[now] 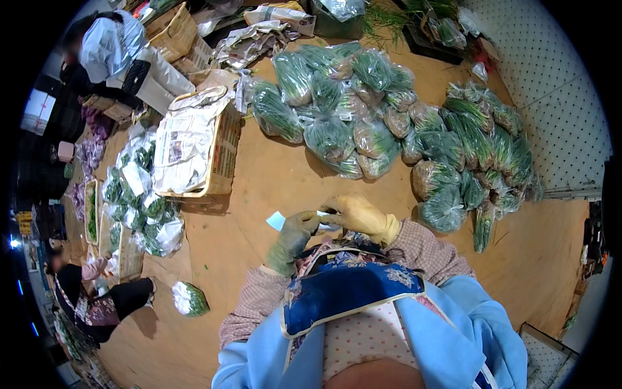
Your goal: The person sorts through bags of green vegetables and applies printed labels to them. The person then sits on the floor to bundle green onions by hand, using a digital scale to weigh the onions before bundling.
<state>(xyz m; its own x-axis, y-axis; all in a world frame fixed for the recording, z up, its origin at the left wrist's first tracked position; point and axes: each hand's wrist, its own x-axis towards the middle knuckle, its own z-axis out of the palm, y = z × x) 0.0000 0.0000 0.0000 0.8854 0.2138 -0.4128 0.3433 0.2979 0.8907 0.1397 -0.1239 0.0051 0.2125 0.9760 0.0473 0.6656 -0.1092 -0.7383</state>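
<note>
In front of my waist both hands are close together. My left hand point(291, 245), in a stained grey-green glove, is closed with its fingers around a pale blue and white slip point(275, 221), whose pale corner sticks out on the left. My right hand point(361, 216), in a yellowish glove, pinches toward the same spot, where a white part shows between the hands. Whether this is one piece or two, I cannot tell. Beyond my hands lie clear bags of long green stalks point(330, 139), with more such bags point(476, 152) heaped to the right.
Left of the bags stands a yellow crate point(223, 152) covered with newspaper. Bagged greens point(139, 194) lie farther left, and a single bag point(189, 299) rests on the brown floor point(259, 175). One person point(129, 58) bends at upper left; another point(97, 292) sits at lower left.
</note>
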